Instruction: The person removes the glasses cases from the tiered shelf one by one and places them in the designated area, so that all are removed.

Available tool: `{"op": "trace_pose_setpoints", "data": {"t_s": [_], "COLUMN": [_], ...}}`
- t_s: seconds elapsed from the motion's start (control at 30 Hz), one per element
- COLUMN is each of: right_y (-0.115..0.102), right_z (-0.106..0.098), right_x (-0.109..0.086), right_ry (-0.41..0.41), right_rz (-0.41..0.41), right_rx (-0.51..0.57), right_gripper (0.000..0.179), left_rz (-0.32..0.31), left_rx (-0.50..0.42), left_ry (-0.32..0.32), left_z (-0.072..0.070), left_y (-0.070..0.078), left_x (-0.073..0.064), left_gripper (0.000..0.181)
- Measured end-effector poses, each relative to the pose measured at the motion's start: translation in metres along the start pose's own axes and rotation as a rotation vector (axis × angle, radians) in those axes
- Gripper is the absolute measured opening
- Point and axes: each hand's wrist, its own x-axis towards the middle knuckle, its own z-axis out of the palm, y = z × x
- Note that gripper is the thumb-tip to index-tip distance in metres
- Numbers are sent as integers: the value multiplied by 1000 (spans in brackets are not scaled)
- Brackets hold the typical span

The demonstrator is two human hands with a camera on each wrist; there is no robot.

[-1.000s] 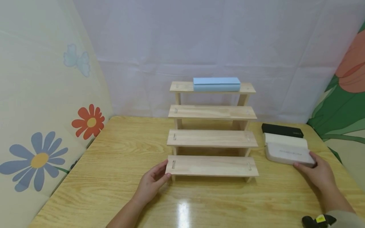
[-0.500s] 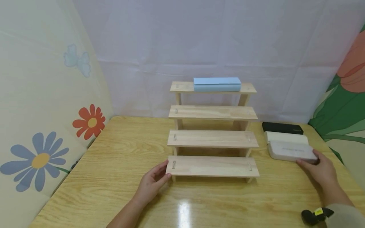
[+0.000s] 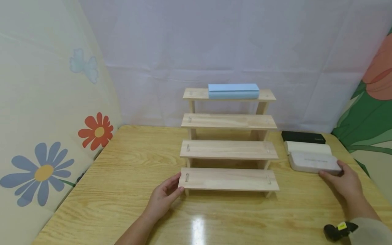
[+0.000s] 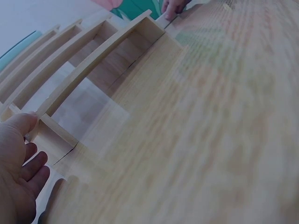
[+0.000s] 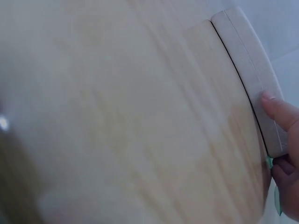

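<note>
A four-tier wooden display stand [image 3: 229,179] stands in the middle of the table, with a light blue glasses case [image 3: 233,91] lying on its top shelf. My left hand [image 3: 162,197] holds the left end of the lowest shelf; in the left wrist view the thumb lies at the shelf's corner and the other fingers curl below it. To the right of the stand, my right hand [image 3: 346,180] grips the right end of a light grey glasses case [image 3: 313,162], thumb on its front side [image 5: 254,70]. This case lies flat on the table.
Behind the grey case lie a cream-white case [image 3: 307,147] and a black case [image 3: 303,137], close together in a row. A white cloth [image 3: 214,41] hangs behind the wooden table [image 3: 137,153]. Flower-printed panels [image 3: 43,102] flank it at both sides.
My right hand has pushed the grey case slightly back and to the right, closer against the cream-white one, which has shifted a little too. The left hand has stayed at the shelf.
</note>
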Motion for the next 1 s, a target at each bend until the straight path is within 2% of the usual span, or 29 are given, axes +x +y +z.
{"op": "trace_pose_setpoints", "data": {"t_s": [0.27,0.47,0.67,1.0], "right_y": [-5,-14,-31,-67], "right_z": [-3,-9,-14,-26], "right_x": [-1,-2,1,11], "right_ry": [1,8,23,10], "right_rz": [-43,-95,-173,-257], "right_rx": [1,38,26,8], "right_gripper": [106,99,96,94], "left_rz": [-1,0,7,4], "left_rx": [-5,3,3,-14], "left_ry": [2,4,-5,-14], "left_z": [0,0,0,0], "left_y": [0,0,0,-1], "left_x": [-1,0,0,0], "left_gripper": [48,48,48,49]}}
